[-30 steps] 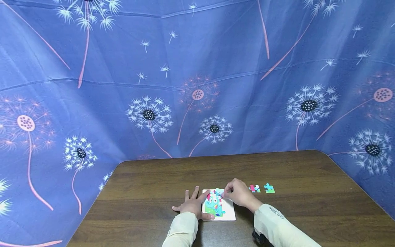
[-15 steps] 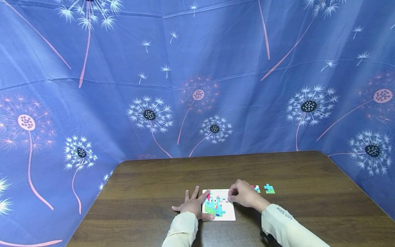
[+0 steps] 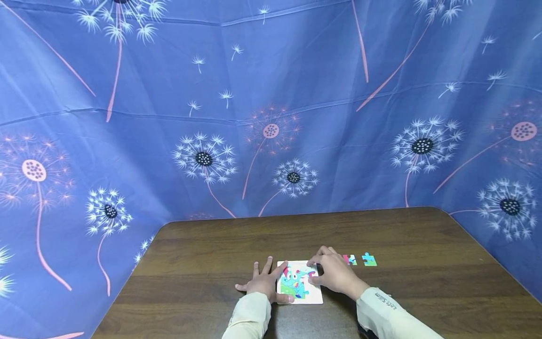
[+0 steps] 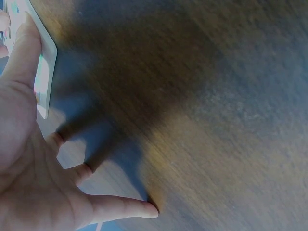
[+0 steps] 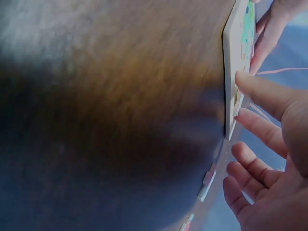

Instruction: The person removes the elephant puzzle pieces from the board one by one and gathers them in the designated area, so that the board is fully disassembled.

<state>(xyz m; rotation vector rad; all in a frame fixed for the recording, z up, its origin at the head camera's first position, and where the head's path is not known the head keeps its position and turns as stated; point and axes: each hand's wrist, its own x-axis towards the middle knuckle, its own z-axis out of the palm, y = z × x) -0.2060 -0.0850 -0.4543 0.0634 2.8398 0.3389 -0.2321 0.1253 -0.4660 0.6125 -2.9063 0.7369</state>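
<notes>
A white puzzle board (image 3: 314, 297) lies on the table, partly filled with a blue cartoon animal picture on green. My left hand (image 3: 262, 283) rests at its left side with spread, straight fingers; in the left wrist view the thumb (image 4: 26, 53) lies over the board. At the board's upper right, my right hand (image 3: 334, 272) holds a puzzle piece (image 3: 308, 274) between thumb and index finger. The right wrist view has the thumb (image 5: 262, 91) and index finger at the board's edge, the other fingers loosely bent; the piece is mostly hidden there.
Two loose puzzle pieces lie right of the board: a pink, white and blue one (image 3: 350, 259), partly behind the right hand, and a blue-green one (image 3: 369, 259). The brown wooden table (image 3: 211, 263) ends at a blue dandelion-print cloth (image 3: 271, 70) hanging behind.
My right hand shifts right, then back left, and its thumb and index finger now stand wider apart around the piece, which has come lower on the board. The left hand stays put.
</notes>
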